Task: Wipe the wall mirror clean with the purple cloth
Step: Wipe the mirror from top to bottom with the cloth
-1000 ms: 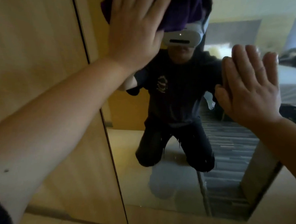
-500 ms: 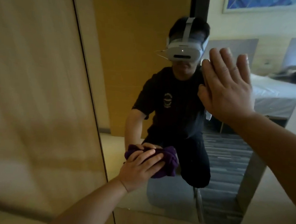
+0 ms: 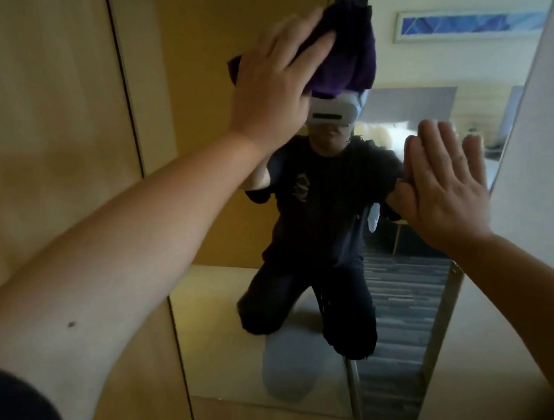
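Observation:
The wall mirror [image 3: 217, 335] fills the middle of the head view and reflects a kneeling person in dark clothes. High on the glass, my left hand [image 3: 272, 81] presses the bunched purple cloth [image 3: 345, 52] against the mirror, fingers spread over it. My right hand [image 3: 447, 186] lies flat on the glass at the mirror's right edge, fingers together and pointing up, holding nothing.
A tan wooden panel [image 3: 48, 133] with a dark vertical seam runs along the mirror's left side. A pale wall [image 3: 538, 159] borders the mirror on the right. The mirror's bottom edge [image 3: 275, 404] meets a wooden ledge near the floor.
My left hand has swept the cloth from low on the glass up to the top. My right hand stays flat on the mirror's right side.

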Demonstrator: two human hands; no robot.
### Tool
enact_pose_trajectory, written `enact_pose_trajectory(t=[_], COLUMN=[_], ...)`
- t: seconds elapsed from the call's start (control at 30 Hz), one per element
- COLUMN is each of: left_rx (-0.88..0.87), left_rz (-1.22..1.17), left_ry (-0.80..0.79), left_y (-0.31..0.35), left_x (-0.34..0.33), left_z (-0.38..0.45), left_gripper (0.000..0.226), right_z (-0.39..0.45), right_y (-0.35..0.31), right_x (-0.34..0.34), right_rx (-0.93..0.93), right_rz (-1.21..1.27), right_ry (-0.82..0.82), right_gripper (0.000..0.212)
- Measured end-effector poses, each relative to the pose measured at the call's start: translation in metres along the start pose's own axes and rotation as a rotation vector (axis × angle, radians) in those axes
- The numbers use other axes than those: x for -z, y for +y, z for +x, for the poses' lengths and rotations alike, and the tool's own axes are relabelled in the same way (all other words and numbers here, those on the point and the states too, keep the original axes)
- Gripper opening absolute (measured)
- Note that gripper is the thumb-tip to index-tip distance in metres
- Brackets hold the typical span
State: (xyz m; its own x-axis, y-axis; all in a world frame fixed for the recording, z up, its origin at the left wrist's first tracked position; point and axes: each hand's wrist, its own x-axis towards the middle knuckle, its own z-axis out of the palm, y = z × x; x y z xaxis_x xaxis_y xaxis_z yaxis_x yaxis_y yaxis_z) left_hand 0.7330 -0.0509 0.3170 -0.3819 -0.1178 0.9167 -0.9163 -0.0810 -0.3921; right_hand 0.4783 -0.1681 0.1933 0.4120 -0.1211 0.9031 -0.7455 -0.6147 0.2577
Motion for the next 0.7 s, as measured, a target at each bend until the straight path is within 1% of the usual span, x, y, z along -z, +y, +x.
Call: enact_pose_trajectory(t=[0.07,0.13,0.2,0.27,0.33,0.4,0.47,0.53,0.6,0.67,0.7], left_rx=[-0.022,-0.087,-0.182,-0.262,-0.329,-0.370,-0.353,-0.304,-0.256,-0.268,-0.270], left_rz=[0.073,0.068,-0.015,-0.083,-0.082,-0.052,-0.077,-0.132,-0.205,-0.260,-0.274], left_ry=[-0.052,-0.067,-0.100,-0.174,-0.297,-0.382,-0.398,-0.414,-0.474,-0.503,-0.513], left_y=[0.011,0.032,0.061,0.095,0.123,0.138,0.143,0.141,0.138,0.138,0.137], left_x=[-0.012,-0.018,-0.020,-0.021,-0.023,-0.020,-0.018,-0.012,-0.004,0.002,0.004], left_z=[-0.004,-0.039,-0.098,-0.173,-0.249,-0.296,-0.305,-0.295,-0.280,-0.260,-0.246], left_gripper=[0.047,0.046,0.045,0.044,0.041,0.040,0.041,0.038,0.033,0.032,0.034], right_z=[-0.002,-0.003,-0.003,-0.002,-0.003,-0.003,-0.001,0.000,0.001,0.001,-0.001], right_y=[0.003,0.004,0.005,0.006,0.007,0.006,0.004,0.004,0.006,0.011,0.016], right_x=[-0.006,-0.009,-0.010,-0.011,-0.010,-0.008,-0.006,0.001,0.011,0.024,0.030], right_rx=[0.024,0.045,0.070,0.083,0.074,0.072,0.054,0.031,0.043,0.082,0.070], right_rz=[0.004,0.002,0.024,0.037,0.033,0.028,0.006,-0.004,-0.002,0.027,0.045], right_ry=[0.076,0.127,0.156,0.188,0.190,0.176,0.134,0.036,-0.065,-0.125,-0.144], right_gripper=[0.060,0.058,0.055,0.053,0.053,0.054,0.055,0.058,0.060,0.059,0.058])
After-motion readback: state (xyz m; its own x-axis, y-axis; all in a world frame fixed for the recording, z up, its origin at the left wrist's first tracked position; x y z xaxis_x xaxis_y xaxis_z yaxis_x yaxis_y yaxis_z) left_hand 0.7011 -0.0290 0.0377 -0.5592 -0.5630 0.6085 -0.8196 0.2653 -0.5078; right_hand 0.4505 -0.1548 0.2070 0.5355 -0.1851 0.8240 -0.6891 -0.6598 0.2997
